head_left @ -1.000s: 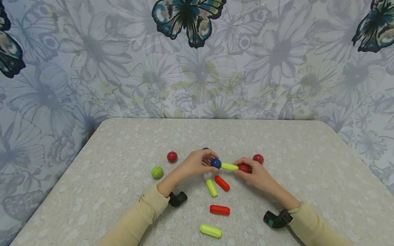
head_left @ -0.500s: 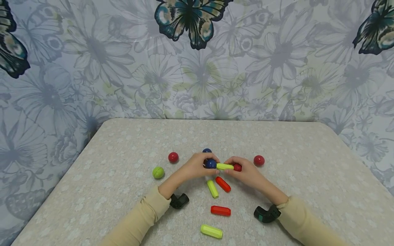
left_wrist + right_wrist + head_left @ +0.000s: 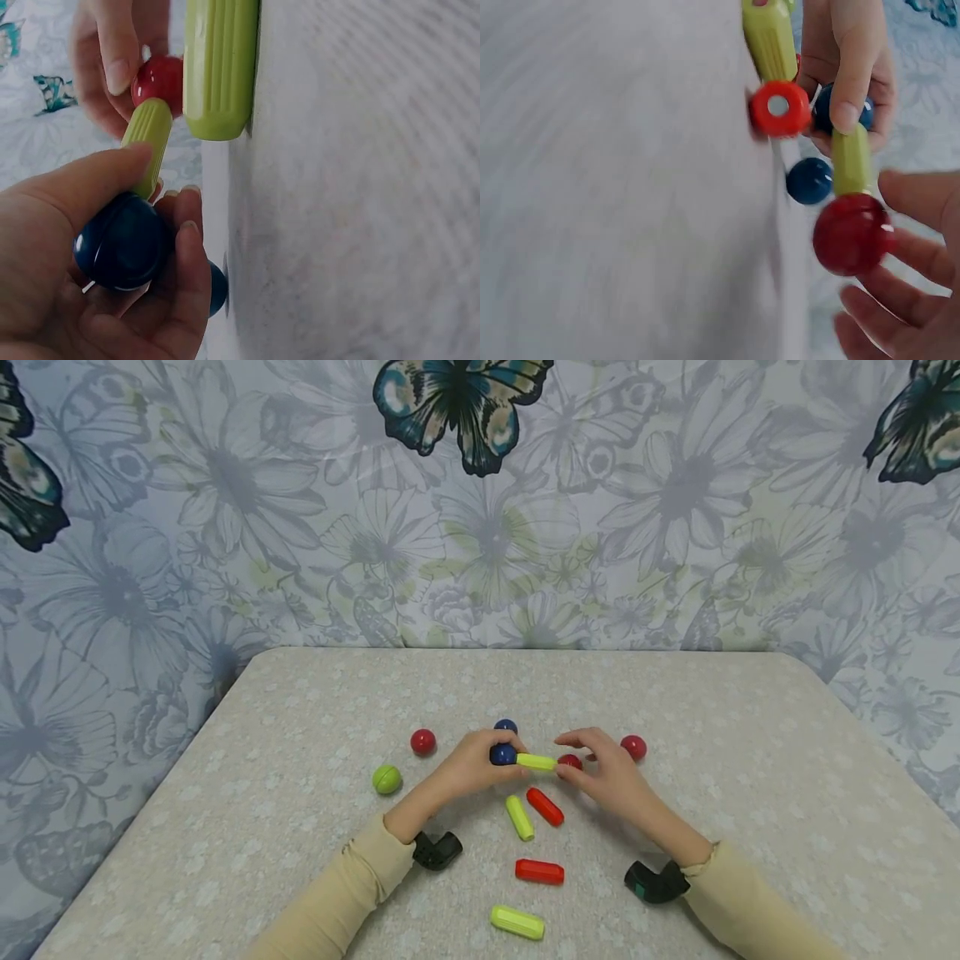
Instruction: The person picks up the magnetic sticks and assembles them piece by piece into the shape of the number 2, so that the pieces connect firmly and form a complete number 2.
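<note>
Three pieces are forming one short line between the hands: a blue ball [image 3: 503, 754], a yellow-green rod [image 3: 536, 762] and a red ball [image 3: 851, 234]. Compared with half a second ago, the line is lying a little farther left, and the right hand [image 3: 615, 777] is loosening: its thumb and fingers are spreading wide around the red ball, though the views are not showing clearly whether any fingertip is touching it. The left hand [image 3: 468, 764] is holding the blue ball, its thumb pressing on the adjoining end of the yellow-green rod. With the right hand relaxing, the red ball is seemingly staying on the rod's far end by itself, so the joint is probably bearing its weight. On the surface [image 3: 300, 710], a second blue ball [image 3: 506, 727] is resting just beyond the left hand's fingers, while a slanted red rod [image 3: 545, 806] is lying in front of the joined pieces. In the right wrist view, one red rod's end is showing a pale disc [image 3: 778, 105], possibly a magnet. No brand, label or writing is showing legibly, the black device [image 3: 657, 882] at the right wrist included.
</note>
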The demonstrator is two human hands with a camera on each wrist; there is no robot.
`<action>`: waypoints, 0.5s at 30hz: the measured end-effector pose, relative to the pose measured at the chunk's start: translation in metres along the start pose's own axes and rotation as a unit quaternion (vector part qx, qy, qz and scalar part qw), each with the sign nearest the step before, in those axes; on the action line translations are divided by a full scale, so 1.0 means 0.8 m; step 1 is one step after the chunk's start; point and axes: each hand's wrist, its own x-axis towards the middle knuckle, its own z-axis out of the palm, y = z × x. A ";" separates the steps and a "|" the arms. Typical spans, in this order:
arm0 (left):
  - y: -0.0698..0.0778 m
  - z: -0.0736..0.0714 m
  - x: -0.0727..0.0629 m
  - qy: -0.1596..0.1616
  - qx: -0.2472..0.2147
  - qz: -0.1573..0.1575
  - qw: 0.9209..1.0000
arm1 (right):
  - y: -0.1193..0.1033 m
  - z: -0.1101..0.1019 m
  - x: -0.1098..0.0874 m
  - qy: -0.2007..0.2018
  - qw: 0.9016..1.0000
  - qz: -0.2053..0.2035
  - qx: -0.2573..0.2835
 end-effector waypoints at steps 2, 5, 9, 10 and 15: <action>-0.002 -0.001 0.000 0.010 -0.003 -0.012 1.000 | -0.008 -0.006 -0.007 0.038 0.998 -0.024 -0.044; -0.005 -0.003 0.000 0.020 -0.007 -0.023 1.000 | -0.021 -0.005 -0.015 0.036 0.995 -0.062 -0.072; -0.007 -0.003 0.000 0.023 -0.011 -0.022 0.999 | -0.031 0.008 -0.021 -0.064 0.992 -0.064 -0.090; -0.008 -0.002 0.000 0.024 -0.012 -0.022 0.999 | -0.032 0.012 -0.022 -0.088 0.990 -0.054 -0.098; -0.009 -0.001 0.001 0.028 -0.015 -0.027 0.999 | -0.028 0.019 -0.025 -0.126 0.984 -0.014 -0.128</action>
